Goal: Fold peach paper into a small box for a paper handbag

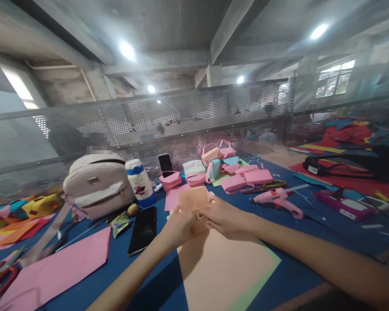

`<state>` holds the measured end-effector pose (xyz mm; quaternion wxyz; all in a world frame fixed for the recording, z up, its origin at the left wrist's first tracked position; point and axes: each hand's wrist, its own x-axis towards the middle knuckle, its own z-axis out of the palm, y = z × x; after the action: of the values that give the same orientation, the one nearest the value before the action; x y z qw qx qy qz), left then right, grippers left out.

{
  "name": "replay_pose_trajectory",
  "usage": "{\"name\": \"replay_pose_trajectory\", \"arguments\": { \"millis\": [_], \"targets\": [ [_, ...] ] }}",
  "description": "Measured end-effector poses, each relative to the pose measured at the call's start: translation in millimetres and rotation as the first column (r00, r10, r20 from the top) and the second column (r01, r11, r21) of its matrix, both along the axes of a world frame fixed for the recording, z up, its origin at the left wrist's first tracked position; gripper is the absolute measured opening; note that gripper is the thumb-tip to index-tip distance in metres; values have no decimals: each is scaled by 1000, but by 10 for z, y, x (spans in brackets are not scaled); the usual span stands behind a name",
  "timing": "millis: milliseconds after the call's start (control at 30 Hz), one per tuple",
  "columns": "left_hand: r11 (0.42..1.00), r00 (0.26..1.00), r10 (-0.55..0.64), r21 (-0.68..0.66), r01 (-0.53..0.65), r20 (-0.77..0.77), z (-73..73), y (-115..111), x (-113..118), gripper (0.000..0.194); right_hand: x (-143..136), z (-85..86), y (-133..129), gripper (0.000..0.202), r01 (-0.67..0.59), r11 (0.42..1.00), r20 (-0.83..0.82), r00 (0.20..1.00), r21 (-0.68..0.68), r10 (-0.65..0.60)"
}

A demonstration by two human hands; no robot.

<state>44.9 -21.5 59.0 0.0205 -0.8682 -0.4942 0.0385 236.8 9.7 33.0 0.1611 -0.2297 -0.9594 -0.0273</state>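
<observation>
We hold left hand (180, 227) and right hand (227, 214) together, fingers clamped on small orange paper (192, 198), probably to steady it, above peach sheet (222, 268) near table's (162, 283) near edge. Pink glue gun (276, 198) lies farther from that edge, likely for right hand's easy reach.

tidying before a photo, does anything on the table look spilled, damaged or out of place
Small pale scraps lie loose on the blue table near the purple object at the picture's right, like stray offcuts. I see nothing spilled or damaged.
</observation>
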Motion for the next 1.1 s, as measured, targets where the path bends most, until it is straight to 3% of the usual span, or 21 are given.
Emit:
{"name": "replay_pose_trajectory", "arguments": {
  "millis": [233, 600, 833, 1100],
  "targets": [
    [997, 992, 67, 35, -63, -106, -48, -42, 81, 20, -36, 7, -67, 12, 26, 998, -28, 999, -62, -28],
    [992, 993, 119, 43, -118, -23, -91, -33, 113, 16, -185, 93, -167, 12, 191, 981, 76, 979, -37, -188],
    [994, 993, 105, 37, -107, 61, -147, 21, 127, 23, -160, 4, -135, 13, 173, 984, 35, 984, -31, -172],
    [995, 995, 87, 50, -89, 37, -124, -10, 138, 19, -187, -125, -87, 15, 155, 987, 23, 988, 39, -156]
  ]
}}
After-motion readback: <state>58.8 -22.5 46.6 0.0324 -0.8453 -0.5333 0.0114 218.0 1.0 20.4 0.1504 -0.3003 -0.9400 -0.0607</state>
